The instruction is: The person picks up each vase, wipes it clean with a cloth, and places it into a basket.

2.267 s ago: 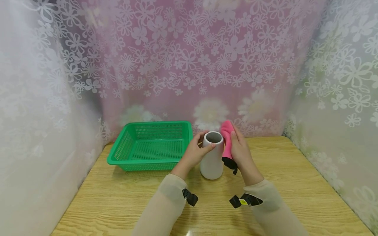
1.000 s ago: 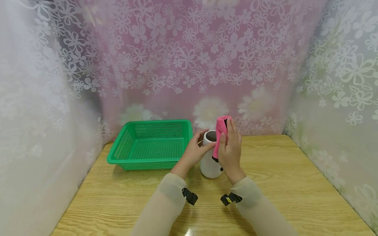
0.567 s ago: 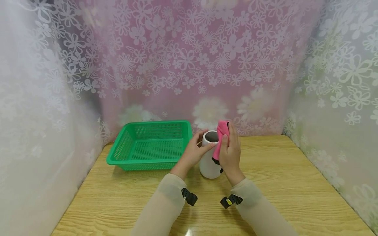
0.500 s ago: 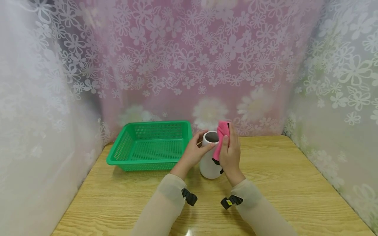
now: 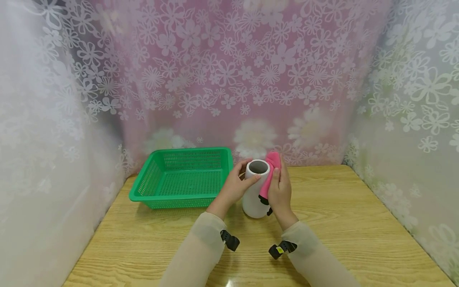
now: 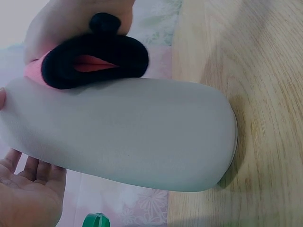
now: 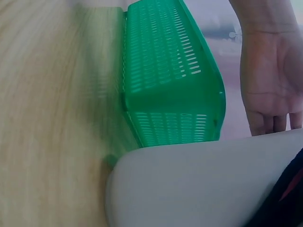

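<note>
A white vase (image 5: 253,199) with a dark open mouth stands upright on the table. My left hand (image 5: 236,185) grips it just below the rim, thumb on the near side and fingers around the left. On the vase's right side, my right hand (image 5: 281,190) holds a folded pink cloth (image 5: 269,175) with black edging against the wall, thumb over its front. In the left wrist view the cloth's black edge (image 6: 142,56) makes a loop touching the vase's side (image 6: 142,132). Most of the right fingers are hidden behind the cloth.
A green perforated basket (image 5: 183,197) sits on the wooden table (image 5: 344,223) left of the vase, close to my left hand. Floral curtains (image 5: 229,79) hang behind the table and along both sides.
My right hand first swung left, bringing the cloth onto the vase, then slid down slightly; the cloth's top now lies lower and uncovers the rim. My left hand has kept its grip.
</note>
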`<state>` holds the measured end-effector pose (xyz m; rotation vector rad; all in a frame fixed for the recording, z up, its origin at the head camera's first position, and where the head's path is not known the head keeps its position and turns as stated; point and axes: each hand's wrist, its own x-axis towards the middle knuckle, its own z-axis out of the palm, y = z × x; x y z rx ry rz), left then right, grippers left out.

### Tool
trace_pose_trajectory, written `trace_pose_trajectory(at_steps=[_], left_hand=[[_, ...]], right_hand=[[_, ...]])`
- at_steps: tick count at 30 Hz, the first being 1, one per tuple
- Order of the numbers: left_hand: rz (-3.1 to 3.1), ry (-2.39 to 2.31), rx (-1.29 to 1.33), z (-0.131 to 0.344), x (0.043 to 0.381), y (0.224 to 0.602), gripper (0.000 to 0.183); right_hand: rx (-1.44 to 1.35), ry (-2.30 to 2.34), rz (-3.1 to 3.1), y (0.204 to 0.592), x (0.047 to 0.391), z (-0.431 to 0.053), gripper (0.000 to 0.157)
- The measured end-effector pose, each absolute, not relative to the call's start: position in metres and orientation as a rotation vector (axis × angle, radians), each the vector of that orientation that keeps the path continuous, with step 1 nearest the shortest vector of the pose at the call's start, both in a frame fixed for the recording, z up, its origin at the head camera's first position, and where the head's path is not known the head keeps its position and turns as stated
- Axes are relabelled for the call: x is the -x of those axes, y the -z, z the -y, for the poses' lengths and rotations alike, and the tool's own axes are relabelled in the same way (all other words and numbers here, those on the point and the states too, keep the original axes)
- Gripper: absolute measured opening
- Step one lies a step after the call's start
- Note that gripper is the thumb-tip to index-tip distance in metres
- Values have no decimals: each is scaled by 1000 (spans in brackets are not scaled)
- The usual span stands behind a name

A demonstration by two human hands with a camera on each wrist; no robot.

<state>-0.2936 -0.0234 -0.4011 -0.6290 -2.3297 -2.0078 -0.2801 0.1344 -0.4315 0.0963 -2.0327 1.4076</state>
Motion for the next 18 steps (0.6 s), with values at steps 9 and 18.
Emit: trace_pose_trajectory(at_steps=[9, 18], left_hand=[[2322, 2020, 618, 24, 293, 401, 65], [2324, 2021, 621, 23, 294, 401, 67]], right_hand=[[-1, -1508, 2129, 441, 276, -138, 52], [67, -1548, 2227, 458, 280, -144, 56]])
